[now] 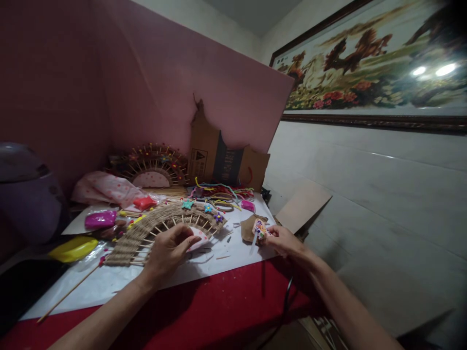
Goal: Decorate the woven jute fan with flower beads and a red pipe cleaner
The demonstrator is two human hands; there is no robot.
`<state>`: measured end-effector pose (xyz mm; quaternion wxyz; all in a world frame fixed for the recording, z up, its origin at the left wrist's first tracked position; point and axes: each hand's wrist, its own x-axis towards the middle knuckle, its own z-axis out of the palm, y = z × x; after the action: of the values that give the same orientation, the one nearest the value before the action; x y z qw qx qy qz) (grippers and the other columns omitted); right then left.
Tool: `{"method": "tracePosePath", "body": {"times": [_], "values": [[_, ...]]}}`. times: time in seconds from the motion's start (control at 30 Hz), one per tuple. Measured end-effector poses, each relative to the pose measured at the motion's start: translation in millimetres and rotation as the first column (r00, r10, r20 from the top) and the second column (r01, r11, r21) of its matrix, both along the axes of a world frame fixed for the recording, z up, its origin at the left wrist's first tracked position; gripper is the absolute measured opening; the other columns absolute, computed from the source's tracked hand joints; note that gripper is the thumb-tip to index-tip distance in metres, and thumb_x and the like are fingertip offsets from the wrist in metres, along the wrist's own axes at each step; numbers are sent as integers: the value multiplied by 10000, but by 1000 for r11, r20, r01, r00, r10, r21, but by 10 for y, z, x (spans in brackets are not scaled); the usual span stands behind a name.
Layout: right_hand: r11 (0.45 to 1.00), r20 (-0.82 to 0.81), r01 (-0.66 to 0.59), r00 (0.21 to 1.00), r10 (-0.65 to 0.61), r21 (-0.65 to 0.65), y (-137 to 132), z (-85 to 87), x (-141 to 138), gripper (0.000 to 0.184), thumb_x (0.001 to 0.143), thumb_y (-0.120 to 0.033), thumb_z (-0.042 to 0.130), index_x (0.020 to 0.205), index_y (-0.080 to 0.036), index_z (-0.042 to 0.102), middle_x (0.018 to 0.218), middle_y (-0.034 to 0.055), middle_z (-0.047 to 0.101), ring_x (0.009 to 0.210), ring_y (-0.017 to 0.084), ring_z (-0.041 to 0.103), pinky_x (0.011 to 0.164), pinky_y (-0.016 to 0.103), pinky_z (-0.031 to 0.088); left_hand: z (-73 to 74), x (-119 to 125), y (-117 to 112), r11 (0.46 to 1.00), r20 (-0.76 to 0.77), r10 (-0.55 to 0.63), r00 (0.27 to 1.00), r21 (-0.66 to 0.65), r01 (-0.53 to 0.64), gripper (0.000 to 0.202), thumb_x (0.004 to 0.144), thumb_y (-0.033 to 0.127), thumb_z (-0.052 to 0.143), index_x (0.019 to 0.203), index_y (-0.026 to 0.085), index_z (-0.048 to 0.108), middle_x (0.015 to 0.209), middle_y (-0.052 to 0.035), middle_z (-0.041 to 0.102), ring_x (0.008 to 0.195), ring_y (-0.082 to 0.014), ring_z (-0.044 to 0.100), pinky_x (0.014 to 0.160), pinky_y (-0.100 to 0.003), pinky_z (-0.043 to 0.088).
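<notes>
My left hand (168, 250) is closed at the inner edge of a fan-shaped craft (146, 229), thumb and fingers pinching near its pink dotted piece (199, 237). The craft has bands of woven brown twine over thin wooden sticks. Small clay flowers, one a teal flower (187, 204), sit along its top edge. To the right, my right hand (282, 239) is closed around a flower-patterned glue gun (260, 228), from which a translucent glue stick (253, 246) protrudes. The glue gun is over a torn piece of cardboard (248, 229).
A finished-looking fan (151, 165) and a cut cardboard sheet (206, 155) lean at the back. Colourful pipe cleaners (219, 188), scissors (222, 197) and clay packets, including a yellow one (74, 249), lie around. A dark cord (287, 294) hangs over the red table edge (219, 301).
</notes>
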<state>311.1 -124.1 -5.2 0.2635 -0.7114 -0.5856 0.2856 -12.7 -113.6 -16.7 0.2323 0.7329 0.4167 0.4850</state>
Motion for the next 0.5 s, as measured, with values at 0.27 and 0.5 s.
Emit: {"method": "tracePosePath", "body": {"times": [0.27, 0.5], "values": [[992, -613, -13, 785, 86, 122, -205, 179, -13, 274, 728, -355, 567, 899, -141, 576, 639, -2, 560, 394, 40, 320, 368, 171, 229, -7, 48, -30, 989, 67, -91, 994, 121, 82, 136, 782, 214, 547, 827, 204, 675, 795, -28, 695, 677, -120, 616, 614, -228, 492], [977, -688, -94, 697, 201, 190, -237, 305, -564, 366, 746, -460, 616, 804, -100, 651, 499, -38, 440, 367, 22, 275, 342, 171, 155, 0, 42, -34, 996, 47, -27, 999, 91, 23, 61, 747, 220, 595, 730, 178, 637, 691, -9, 663, 616, -111, 591, 561, -207, 460]]}}
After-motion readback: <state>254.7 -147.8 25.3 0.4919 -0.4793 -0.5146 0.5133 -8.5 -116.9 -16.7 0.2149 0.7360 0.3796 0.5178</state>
